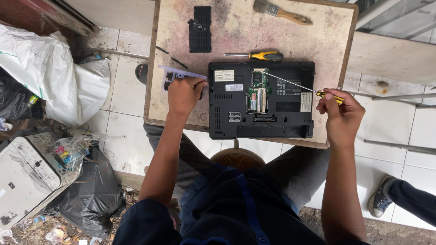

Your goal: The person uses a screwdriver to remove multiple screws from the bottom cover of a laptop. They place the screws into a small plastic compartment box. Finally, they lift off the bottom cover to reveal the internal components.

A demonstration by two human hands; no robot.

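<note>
Gripping a slim yellow-handled screwdriver [299, 86], the right hand [341, 119] at centre right aims its long shaft at the open memory bay of an upturned black laptop [261, 100] lying mid-frame on a worn wooden table [236, 27]; the left hand [185, 94] closes on a pale plastic tray [175, 75] just beside the laptop's left edge, while a second screwdriver [256, 56], a removed black cover panel [200, 29] and a paintbrush [281, 12] lie toward the top of the frame
</note>
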